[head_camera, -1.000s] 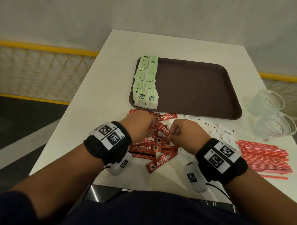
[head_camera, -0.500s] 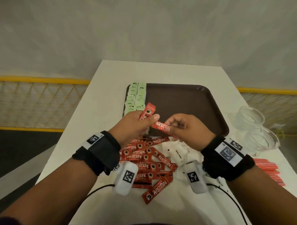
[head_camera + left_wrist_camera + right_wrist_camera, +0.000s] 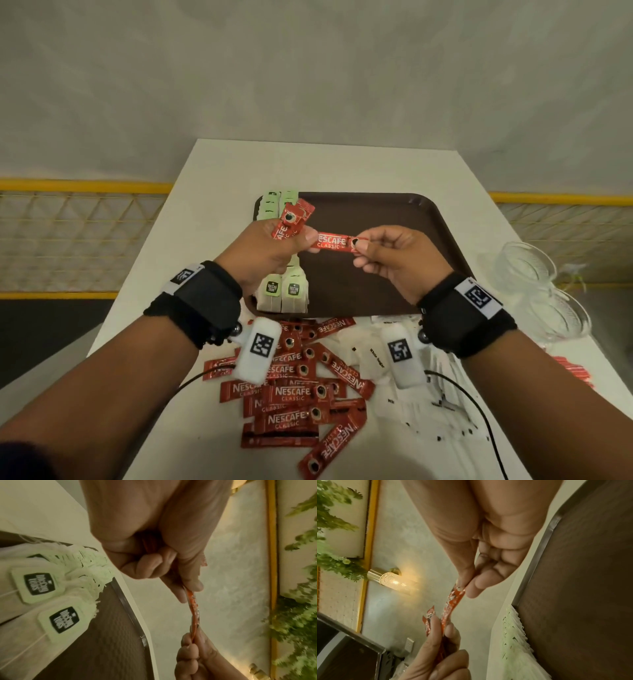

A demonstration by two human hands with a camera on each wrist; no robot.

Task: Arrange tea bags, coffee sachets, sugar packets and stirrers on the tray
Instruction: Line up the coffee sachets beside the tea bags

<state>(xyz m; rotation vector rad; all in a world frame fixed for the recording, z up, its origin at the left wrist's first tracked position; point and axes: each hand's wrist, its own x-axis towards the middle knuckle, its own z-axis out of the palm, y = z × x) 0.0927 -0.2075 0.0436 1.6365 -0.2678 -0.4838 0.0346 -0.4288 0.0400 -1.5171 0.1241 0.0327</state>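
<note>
My left hand (image 3: 270,250) is raised over the brown tray (image 3: 428,240), its fingers curled round a small bunch of Nescafé sachets (image 3: 291,221) that stick up past my thumb. My right hand (image 3: 394,263) pinches one end of a single Nescafé Classic sachet (image 3: 330,241) between thumb and forefinger; its other end is nipped by my left thumb and forefinger, so the sachet spans level between both hands. How many sachets sit in the left bunch I cannot quite tell, perhaps two or three. Two rows of green-tagged tea bags (image 3: 284,294) lie along the tray's left edge. On the white table (image 3: 212,205) near me lies a loose heap of red coffee sachets (image 3: 294,394), with white sugar packets (image 3: 376,363) beside it to the right.
</note>
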